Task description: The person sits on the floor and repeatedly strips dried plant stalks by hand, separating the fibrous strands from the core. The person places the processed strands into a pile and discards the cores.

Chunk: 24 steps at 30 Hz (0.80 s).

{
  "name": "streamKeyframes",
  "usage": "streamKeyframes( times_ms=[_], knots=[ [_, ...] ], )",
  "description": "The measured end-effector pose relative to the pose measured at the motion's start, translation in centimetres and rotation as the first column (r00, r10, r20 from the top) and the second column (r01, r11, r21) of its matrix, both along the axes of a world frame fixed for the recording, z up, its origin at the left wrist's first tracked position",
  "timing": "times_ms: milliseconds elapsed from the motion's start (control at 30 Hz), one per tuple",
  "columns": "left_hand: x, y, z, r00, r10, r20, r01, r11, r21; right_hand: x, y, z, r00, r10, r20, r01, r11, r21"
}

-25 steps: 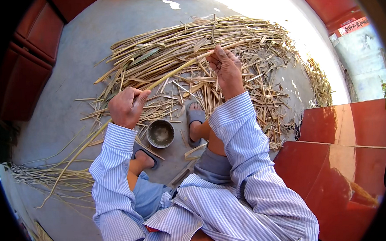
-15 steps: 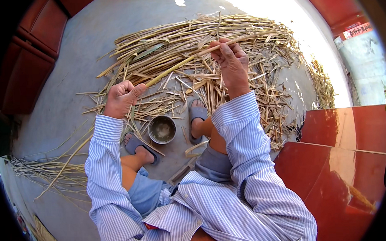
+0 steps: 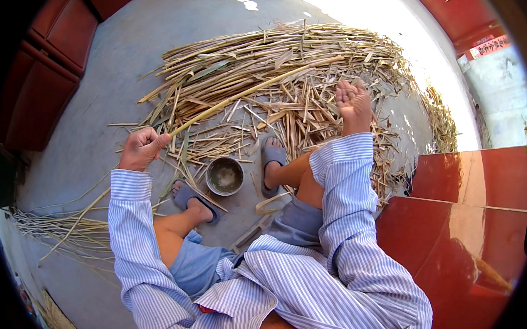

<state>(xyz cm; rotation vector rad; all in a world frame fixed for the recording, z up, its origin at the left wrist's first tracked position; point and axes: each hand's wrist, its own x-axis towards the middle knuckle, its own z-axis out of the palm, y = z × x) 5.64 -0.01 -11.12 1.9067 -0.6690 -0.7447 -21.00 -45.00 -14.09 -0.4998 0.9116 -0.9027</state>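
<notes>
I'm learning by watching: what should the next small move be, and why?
Probably bring the right hand to the long stalk, to steady it: only the left hand grips it, while the right hand is apart from it, loosely open.

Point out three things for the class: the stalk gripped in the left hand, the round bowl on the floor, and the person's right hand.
Stalk (image 3: 214, 109): head view, on the stretch beyond the left hand (image 3: 140, 148).
Bowl (image 3: 224, 162): head view, on its inner wall.
Right hand (image 3: 354, 104): head view, on its middle.
</notes>
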Motion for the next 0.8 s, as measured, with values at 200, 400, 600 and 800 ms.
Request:
streamKeyframes(
  times_ms=[200,400,600,800],
  knots=[
    [-0.9,-0.7,0.0,0.999,-0.043,-0.017,0.043,0.999,0.004,4.5,5.6,3.1,0.889,0.439,0.128,-0.349,0.832,-0.431],
    [-1.8,-0.9,-0.5,0.999,-0.028,0.028,0.029,0.999,-0.027,4.9,5.5,2.3,0.962,0.275,0.001,-0.240,0.844,-0.480],
    [-3.5,-1.7,-1.3,0.965,-0.044,0.260,0.051,0.998,-0.021,4.1,4.6,1.9,0.976,0.202,-0.079,-0.217,0.884,-0.413],
    [-5.0,-1.6,-1.5,0.901,-0.064,0.428,0.075,0.997,-0.011,3.2,4.0,1.5,0.970,0.233,-0.075,-0.245,0.918,-0.311]
  ],
)
